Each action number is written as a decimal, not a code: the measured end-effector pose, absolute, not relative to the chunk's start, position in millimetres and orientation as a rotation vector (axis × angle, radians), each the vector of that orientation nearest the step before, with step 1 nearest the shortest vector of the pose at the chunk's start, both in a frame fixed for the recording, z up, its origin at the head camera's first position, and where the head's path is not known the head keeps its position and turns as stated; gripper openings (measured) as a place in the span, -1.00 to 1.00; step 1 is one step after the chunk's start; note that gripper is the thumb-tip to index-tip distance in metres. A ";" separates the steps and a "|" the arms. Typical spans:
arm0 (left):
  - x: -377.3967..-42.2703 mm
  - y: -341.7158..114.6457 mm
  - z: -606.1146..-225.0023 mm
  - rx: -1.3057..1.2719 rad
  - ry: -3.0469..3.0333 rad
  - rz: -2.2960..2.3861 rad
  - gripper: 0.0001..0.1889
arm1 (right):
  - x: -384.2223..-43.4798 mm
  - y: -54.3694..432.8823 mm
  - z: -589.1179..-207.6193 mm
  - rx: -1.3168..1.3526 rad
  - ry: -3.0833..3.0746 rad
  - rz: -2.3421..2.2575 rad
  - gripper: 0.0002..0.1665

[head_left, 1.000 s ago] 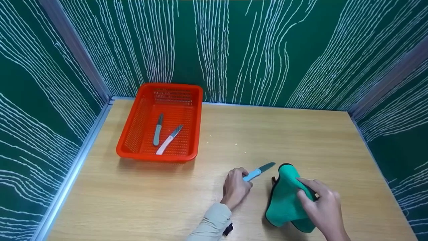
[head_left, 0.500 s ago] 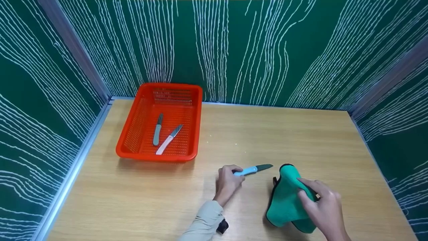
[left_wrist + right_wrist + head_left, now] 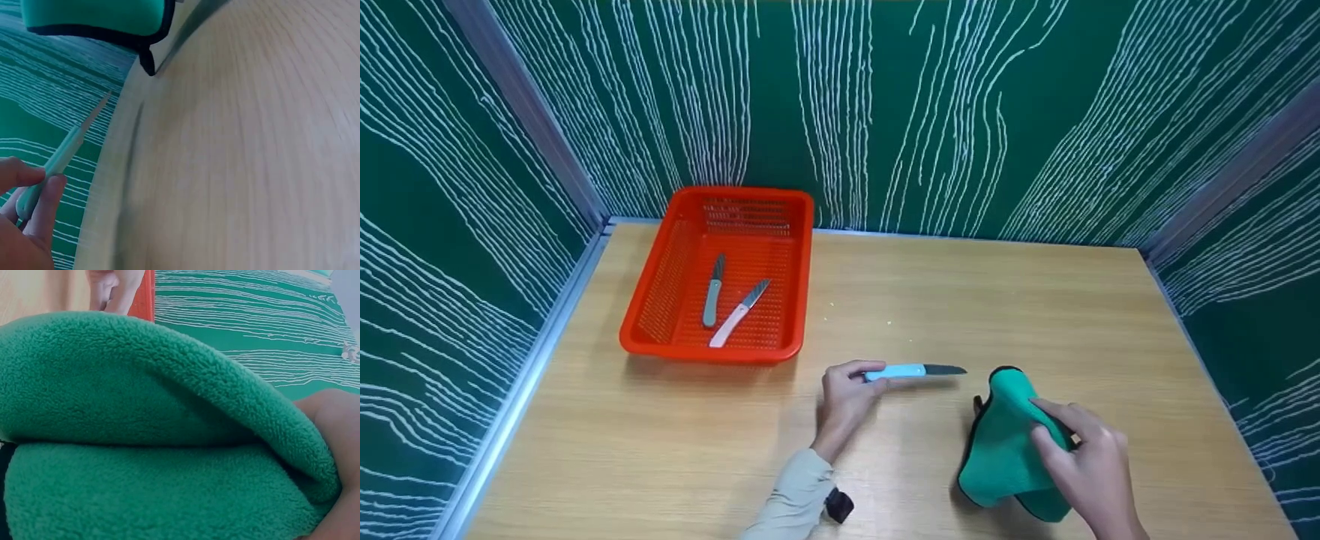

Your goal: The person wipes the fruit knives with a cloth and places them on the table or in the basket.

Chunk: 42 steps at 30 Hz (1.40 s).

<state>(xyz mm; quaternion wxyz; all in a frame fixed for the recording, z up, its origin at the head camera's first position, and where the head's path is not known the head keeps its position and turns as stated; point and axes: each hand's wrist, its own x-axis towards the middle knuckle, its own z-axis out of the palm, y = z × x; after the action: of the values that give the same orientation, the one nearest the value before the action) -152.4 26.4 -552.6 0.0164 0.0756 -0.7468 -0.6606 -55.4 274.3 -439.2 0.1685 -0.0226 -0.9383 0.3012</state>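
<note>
My left hand [image 3: 846, 397] pinches a small knife [image 3: 901, 372] by the end of its light blue handle. The dark blade points right, toward a green cloth [image 3: 1011, 442] with black edging. In the left wrist view the knife [image 3: 64, 149] is raised over the wooden surface, thumb and fingers on its handle. On the right, my right hand [image 3: 1087, 457] grips the cloth between thumb and fingers, so it hangs in folds. The right wrist view is mostly filled by the fuzzy folded cloth [image 3: 140, 394], which hides most of that hand's fingers.
A red plastic basket [image 3: 806, 285] stands at the back left of the wooden table [image 3: 930, 300]. Inside lie a grey-green-handled knife [image 3: 712, 300] and a pink-handled knife [image 3: 729, 325]. Tiny light crumbs dot the table. Green panels with white lines [image 3: 840, 112] enclose the back and sides.
My left hand has moved left, away from the cloth, carrying the blue-handled knife. The knife has turned from slanting up to nearly level across the view. My right hand and the cloth have barely moved.
</note>
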 end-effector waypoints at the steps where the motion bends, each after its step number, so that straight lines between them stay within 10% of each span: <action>1: -151.9 24.1 -551.7 0.208 -2.260 -2.112 -0.80 | -55.5 274.3 -438.8 -0.065 -2.668 0.857 -0.73; 23: -108.3 -6.8 -478.0 -0.368 -1.910 -2.396 -0.76 | -65.4 253.9 -419.8 0.082 -2.401 0.939 -0.72; 42: -102.4 -4.2 -486.4 -0.542 -1.682 -2.360 -0.74 | -65.6 202.4 -426.9 0.526 -2.458 0.881 -0.59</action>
<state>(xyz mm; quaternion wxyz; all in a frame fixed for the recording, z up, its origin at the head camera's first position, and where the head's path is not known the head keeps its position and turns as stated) -102.4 -4.2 -486.4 0.0964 -0.1831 -0.5677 -0.7968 -65.6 202.4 -426.9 0.2365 0.1920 -0.8966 0.3215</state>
